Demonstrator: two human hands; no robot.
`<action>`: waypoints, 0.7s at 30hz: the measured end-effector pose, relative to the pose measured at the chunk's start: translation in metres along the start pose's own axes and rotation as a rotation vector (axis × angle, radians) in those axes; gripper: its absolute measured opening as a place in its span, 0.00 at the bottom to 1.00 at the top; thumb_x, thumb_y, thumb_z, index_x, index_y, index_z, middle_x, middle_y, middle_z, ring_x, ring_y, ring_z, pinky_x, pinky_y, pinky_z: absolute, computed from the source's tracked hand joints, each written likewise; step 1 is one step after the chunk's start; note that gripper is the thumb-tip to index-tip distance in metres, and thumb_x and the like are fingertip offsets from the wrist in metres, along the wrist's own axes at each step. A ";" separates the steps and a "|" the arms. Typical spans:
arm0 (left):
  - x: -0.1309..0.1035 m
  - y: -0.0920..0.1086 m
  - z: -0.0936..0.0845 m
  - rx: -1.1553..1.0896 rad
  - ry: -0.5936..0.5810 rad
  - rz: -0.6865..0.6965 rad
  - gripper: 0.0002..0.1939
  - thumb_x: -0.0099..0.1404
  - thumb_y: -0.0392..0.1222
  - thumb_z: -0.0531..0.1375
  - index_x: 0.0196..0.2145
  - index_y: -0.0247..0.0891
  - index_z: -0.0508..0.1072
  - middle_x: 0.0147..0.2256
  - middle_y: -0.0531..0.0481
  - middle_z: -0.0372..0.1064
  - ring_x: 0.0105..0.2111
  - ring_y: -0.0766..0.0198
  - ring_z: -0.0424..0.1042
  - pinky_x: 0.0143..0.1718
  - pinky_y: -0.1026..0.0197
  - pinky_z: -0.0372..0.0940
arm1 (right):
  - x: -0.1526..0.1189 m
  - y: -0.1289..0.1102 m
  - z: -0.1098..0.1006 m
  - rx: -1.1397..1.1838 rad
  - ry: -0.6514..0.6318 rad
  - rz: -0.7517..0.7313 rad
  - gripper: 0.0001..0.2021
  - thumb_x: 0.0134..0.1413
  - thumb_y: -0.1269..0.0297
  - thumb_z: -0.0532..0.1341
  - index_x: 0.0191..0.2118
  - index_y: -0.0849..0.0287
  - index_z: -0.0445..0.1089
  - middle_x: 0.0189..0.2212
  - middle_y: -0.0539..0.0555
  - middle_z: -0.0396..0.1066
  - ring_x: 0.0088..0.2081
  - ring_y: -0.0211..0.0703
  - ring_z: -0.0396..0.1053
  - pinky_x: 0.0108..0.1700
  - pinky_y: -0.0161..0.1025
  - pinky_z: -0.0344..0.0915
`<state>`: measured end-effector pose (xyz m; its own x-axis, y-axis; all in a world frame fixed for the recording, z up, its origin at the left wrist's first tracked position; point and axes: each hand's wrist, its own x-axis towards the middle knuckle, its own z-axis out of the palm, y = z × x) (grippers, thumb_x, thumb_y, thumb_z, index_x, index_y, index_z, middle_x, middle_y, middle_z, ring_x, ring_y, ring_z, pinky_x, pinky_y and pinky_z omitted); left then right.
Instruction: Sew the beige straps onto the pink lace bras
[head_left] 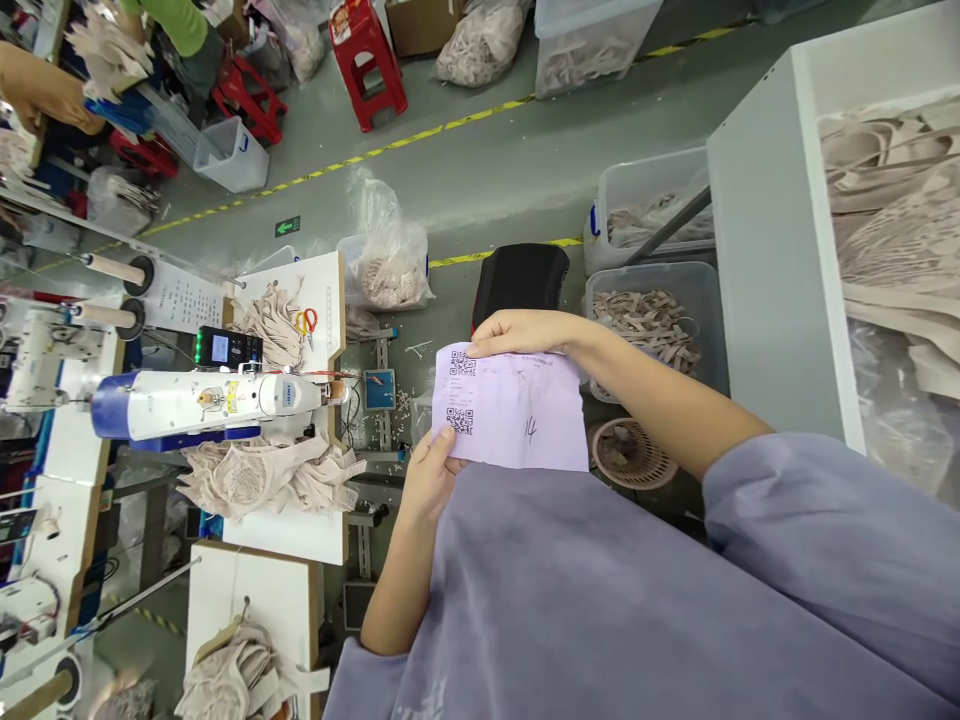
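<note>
A sheet of pale purple paper (551, 410) is held up in front of my torso. It carries two QR codes along its left side, small print and a handwritten "14". My left hand (433, 468) pinches the lower left corner, thumb on the front of the sheet. My right hand (517, 332) grips the top edge near the upper left, its fingers lying over the paper beside the upper QR code.
On the left stands a white and blue sewing machine (217, 400) among beige fabric pieces (259, 475), with scissors (306, 322) behind. A black seat (521, 280) is beyond the paper. Bins of fabric strips (649, 325) and a grey-white cabinet (780, 240) stand on the right.
</note>
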<state>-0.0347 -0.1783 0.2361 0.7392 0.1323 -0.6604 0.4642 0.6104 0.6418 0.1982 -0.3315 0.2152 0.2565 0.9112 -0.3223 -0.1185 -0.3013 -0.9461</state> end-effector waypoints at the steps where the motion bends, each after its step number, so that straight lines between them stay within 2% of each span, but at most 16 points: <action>1: 0.003 0.002 0.001 0.000 0.011 0.002 0.23 0.60 0.52 0.70 0.47 0.34 0.78 0.42 0.42 0.79 0.40 0.57 0.77 0.42 0.57 0.70 | 0.004 0.001 -0.004 0.001 -0.008 0.005 0.28 0.52 0.36 0.62 0.24 0.60 0.65 0.20 0.45 0.55 0.23 0.32 0.50 0.26 0.34 0.48; 8: 0.044 0.024 -0.015 -0.004 0.006 -0.004 0.22 0.60 0.51 0.70 0.47 0.34 0.78 0.35 0.46 0.78 0.29 0.65 0.72 0.33 0.62 0.65 | 0.041 0.005 -0.029 0.031 -0.016 0.046 0.27 0.52 0.37 0.63 0.24 0.60 0.65 0.19 0.44 0.54 0.22 0.31 0.49 0.26 0.34 0.46; 13: 0.087 0.061 -0.031 -0.027 -0.024 -0.013 0.22 0.59 0.52 0.70 0.46 0.33 0.78 0.40 0.42 0.79 0.35 0.60 0.75 0.37 0.60 0.67 | 0.086 -0.010 -0.055 0.028 0.022 0.110 0.28 0.51 0.35 0.63 0.25 0.60 0.66 0.20 0.45 0.58 0.23 0.32 0.52 0.26 0.34 0.48; 16: 0.105 0.087 -0.039 -0.074 0.006 -0.008 0.26 0.54 0.54 0.73 0.43 0.33 0.79 0.38 0.42 0.79 0.35 0.58 0.77 0.40 0.58 0.68 | 0.117 -0.029 -0.063 -0.029 0.058 0.133 0.29 0.46 0.34 0.65 0.24 0.60 0.65 0.20 0.46 0.60 0.24 0.34 0.55 0.27 0.34 0.51; 19: 0.122 0.111 -0.050 -0.124 -0.016 -0.044 0.31 0.44 0.58 0.76 0.39 0.32 0.80 0.34 0.43 0.79 0.31 0.59 0.75 0.37 0.57 0.67 | 0.148 -0.045 -0.066 -0.040 0.094 0.225 0.30 0.46 0.33 0.64 0.26 0.61 0.69 0.24 0.54 0.68 0.26 0.39 0.62 0.30 0.39 0.58; 21: 0.136 0.126 -0.062 -0.143 -0.054 -0.037 0.32 0.43 0.60 0.75 0.38 0.32 0.80 0.33 0.43 0.78 0.31 0.60 0.74 0.36 0.58 0.67 | 0.171 -0.049 -0.071 -0.046 0.047 0.288 0.32 0.50 0.31 0.60 0.32 0.62 0.74 0.34 0.66 0.74 0.33 0.47 0.70 0.37 0.44 0.63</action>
<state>0.0939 -0.0355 0.2029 0.7498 0.0682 -0.6581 0.4198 0.7198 0.5529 0.3160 -0.1807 0.2045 0.2630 0.7728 -0.5776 -0.1492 -0.5589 -0.8157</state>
